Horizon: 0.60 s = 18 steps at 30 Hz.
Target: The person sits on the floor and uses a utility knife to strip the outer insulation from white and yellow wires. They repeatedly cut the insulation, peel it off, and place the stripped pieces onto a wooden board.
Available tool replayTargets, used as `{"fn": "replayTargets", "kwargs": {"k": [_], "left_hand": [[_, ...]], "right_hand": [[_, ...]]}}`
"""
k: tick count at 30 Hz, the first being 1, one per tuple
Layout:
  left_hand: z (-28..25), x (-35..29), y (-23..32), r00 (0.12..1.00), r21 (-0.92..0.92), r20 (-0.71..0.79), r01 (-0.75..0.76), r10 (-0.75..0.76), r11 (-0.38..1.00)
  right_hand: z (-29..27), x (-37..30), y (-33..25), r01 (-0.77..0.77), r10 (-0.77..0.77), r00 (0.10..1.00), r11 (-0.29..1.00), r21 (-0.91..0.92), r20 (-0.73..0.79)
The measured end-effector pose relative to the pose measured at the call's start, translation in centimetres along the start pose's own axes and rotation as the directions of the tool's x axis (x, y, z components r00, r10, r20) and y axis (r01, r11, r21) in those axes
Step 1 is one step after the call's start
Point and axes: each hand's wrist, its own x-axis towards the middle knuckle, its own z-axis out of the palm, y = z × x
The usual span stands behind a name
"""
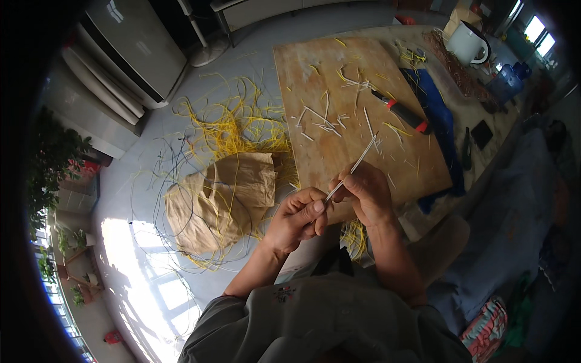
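Note:
Between my two hands runs a thin white length of cable (362,158), slanting up to the right over the near edge of the wooden board (315,151). The thumb and fingers of my left hand (301,216) pinch its lower end. Higher up, my right hand (365,190) has its thumb and fingers closed on the same cable. Several short white and yellow offcuts (324,121) lie scattered on the board. Farther up rests a utility knife (402,114) with a black and red handle, its tip pointing to the upper left.
A tangle of yellow wire (242,130) lies on the floor left of the board, beside a brown paper sack (212,193) with wires across it. Blue cloth (439,115) shows beneath the board's right edge. A white enamel mug (467,43) stands at the far right.

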Motion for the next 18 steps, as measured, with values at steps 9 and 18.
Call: {"fn": "replayTargets", "kwargs": {"k": [9, 18], "left_hand": [[-0.1, -0.2, -0.2, 0.996, -0.206, 0.044, 0.084, -0.077, 0.975], [-1.0, 0.4, 0.4, 0.970, 0.431, -0.025, -0.207, 0.241, 0.878]], "right_hand": [[0.0, 0.0, -0.7, 0.074, -0.067, 0.996, 0.990, -0.119, 0.060], [1.1, -0.4, -0.2, 0.148, -0.174, 0.984, 0.680, -0.719, 0.038]]}}
